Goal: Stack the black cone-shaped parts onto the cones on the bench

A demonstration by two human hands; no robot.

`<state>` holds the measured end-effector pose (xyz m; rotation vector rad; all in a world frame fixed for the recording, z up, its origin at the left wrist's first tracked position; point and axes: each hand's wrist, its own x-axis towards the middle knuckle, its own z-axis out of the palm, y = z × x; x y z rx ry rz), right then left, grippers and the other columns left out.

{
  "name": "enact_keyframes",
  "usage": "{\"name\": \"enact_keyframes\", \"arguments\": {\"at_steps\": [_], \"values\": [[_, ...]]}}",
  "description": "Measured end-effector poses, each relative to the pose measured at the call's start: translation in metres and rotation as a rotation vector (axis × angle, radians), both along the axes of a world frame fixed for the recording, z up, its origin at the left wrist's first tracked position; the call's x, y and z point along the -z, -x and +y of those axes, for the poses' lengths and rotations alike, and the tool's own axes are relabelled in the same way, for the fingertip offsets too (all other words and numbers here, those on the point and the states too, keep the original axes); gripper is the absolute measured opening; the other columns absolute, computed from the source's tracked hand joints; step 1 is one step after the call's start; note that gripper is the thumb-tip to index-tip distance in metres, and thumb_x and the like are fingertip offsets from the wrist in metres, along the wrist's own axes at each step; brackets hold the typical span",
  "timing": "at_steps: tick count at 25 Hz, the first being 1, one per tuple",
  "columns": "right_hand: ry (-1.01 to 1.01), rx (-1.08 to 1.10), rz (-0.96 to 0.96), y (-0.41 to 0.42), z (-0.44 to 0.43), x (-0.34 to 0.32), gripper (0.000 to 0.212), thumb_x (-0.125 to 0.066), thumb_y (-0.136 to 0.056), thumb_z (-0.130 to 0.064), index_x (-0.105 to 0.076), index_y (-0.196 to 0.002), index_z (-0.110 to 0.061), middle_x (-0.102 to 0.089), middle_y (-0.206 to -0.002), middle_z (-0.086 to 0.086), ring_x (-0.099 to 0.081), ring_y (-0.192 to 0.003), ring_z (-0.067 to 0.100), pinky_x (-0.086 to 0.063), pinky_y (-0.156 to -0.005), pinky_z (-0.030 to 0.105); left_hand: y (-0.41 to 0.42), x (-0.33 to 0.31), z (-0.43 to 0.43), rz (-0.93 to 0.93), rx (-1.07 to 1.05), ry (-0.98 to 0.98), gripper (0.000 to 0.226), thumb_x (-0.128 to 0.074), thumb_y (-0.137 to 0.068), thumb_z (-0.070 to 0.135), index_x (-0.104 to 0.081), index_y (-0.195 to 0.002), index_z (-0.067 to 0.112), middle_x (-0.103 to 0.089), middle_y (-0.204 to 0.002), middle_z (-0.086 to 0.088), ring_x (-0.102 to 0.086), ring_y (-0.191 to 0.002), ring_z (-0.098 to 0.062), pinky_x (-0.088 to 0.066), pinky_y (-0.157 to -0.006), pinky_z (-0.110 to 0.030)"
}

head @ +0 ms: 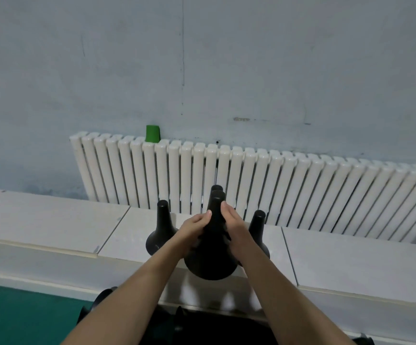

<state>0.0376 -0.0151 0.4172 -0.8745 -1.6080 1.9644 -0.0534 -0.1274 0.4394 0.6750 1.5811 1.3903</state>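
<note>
Both hands' fingers [208, 216] clamp a smooth matte black cone [210, 260], flared base over the pale tiled bench [52, 220].

cones [162, 230] black; bench [52, 220] white; radiator [276, 185] cream, ribbed; cup [152, 133] green; floor [15, 317] teal

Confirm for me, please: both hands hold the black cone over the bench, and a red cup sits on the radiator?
Not quite: the head view shows the cup is green, not red. It does sit on the radiator, and both hands, left and right, hold the black cone over the bench.
</note>
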Motion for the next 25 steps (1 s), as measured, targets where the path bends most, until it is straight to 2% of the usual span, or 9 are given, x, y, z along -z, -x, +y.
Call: {"name": "enact_keyframes", "arguments": {"at_steps": [2,3,7,10,14,16,19,23,25], "values": [[-0.019,-0.001,0.038,-0.005,0.001,-0.023,0.043,-0.059,-0.093,-0.063,-0.070,-0.123,-0.034,-0.073,-0.122,0.005,-0.070,-0.113,0.023,-0.053,-0.104,0.046,-0.001,-0.016,0.001,-0.015,-0.022,-0.035,0.041,-0.053,-0.095,0.052,-0.064,-0.122,0.023,-0.069,-0.117,-0.001,-0.062,-0.110,-0.016,-0.049,-0.088,-0.030],[-0.039,0.006,0.047,-0.007,0.002,-0.033,0.040,-0.056,-0.097,-0.060,-0.069,-0.125,-0.034,-0.072,-0.123,0.001,-0.069,-0.113,0.019,-0.052,-0.105,0.043,-0.002,-0.028,0.002,-0.006,-0.034,-0.049,0.041,-0.053,-0.095,0.051,-0.063,-0.125,0.024,-0.067,-0.119,0.000,-0.060,-0.111,-0.015,-0.049,-0.086,-0.028],[-0.135,0.026,0.107,-0.005,0.003,-0.074,0.050,-0.057,-0.093,-0.066,-0.064,-0.132,-0.035,-0.070,-0.127,-0.004,-0.066,-0.119,0.015,-0.049,-0.109,0.045,-0.001,-0.066,0.009,0.082,-0.049,-0.108,0.045,-0.052,-0.096,0.052,-0.061,-0.129,0.024,-0.069,-0.118,0.003,-0.064,-0.099,-0.004,-0.051,-0.067,-0.016],[-0.188,0.047,0.124,-0.001,0.005,-0.098,0.061,-0.056,-0.088,-0.071,-0.060,-0.137,-0.035,-0.064,-0.137,-0.006,-0.058,-0.128,0.014,-0.045,-0.113,0.042,0.001,-0.088,0.016,0.155,-0.088,-0.157,0.046,-0.051,-0.097,0.049,-0.059,-0.131,0.018,-0.066,-0.122,0.001,-0.062,-0.098,0.000,-0.046,-0.067,-0.010],[-0.206,0.053,0.171,0.005,0.013,-0.114,0.044,-0.049,-0.104,-0.054,-0.059,-0.140,-0.030,-0.064,-0.135,-0.006,-0.060,-0.120,0.007,-0.048,-0.085,0.020,0.007,-0.099,0.029,0.158,-0.114,-0.191,0.049,-0.053,-0.096,0.050,-0.059,-0.128,0.013,-0.068,-0.116,-0.004,-0.066,-0.105,-0.017,-0.053,-0.086,-0.029],[-0.204,0.066,0.177,0.010,0.017,-0.114,0.041,-0.050,-0.103,-0.054,-0.062,-0.136,-0.032,-0.068,-0.131,-0.005,-0.064,-0.116,0.009,-0.052,-0.088,0.025,0.010,-0.099,0.034,0.147,-0.115,-0.194,0.048,-0.052,-0.097,0.049,-0.059,-0.127,0.013,-0.069,-0.114,-0.005,-0.067,-0.104,-0.019,-0.054,-0.086,-0.031],[-0.219,0.078,0.190,0.018,0.026,-0.111,0.045,-0.056,-0.095,-0.062,-0.064,-0.131,-0.036,-0.070,-0.127,-0.005,-0.067,-0.118,0.014,-0.053,-0.105,0.042,0.015,-0.100,0.041,0.148,-0.111,-0.221,0.043,-0.050,-0.098,0.046,-0.060,-0.126,0.015,-0.069,-0.110,-0.001,-0.066,-0.098,-0.011,-0.052,-0.076,-0.024],[-0.237,0.084,0.192,0.030,0.042,-0.112,0.063,-0.062,-0.074,-0.075,-0.065,-0.127,-0.040,-0.070,-0.128,-0.006,-0.065,-0.121,0.016,-0.050,-0.109,0.045,0.027,-0.094,0.061,0.148,-0.101,-0.216,0.044,-0.049,-0.098,0.049,-0.061,-0.125,0.017,-0.069,-0.115,0.000,-0.063,-0.103,-0.009,-0.050,-0.081,-0.024],[-0.235,0.092,0.189,0.037,0.052,-0.109,0.050,-0.062,-0.077,-0.073,-0.066,-0.118,-0.045,-0.070,-0.127,-0.007,-0.066,-0.120,0.016,-0.049,-0.110,0.045,0.034,-0.092,0.072,0.130,-0.099,-0.202,0.040,-0.048,-0.099,0.047,-0.060,-0.124,0.018,-0.067,-0.111,0.005,-0.061,-0.096,-0.003,-0.049,-0.077,-0.022]]}}
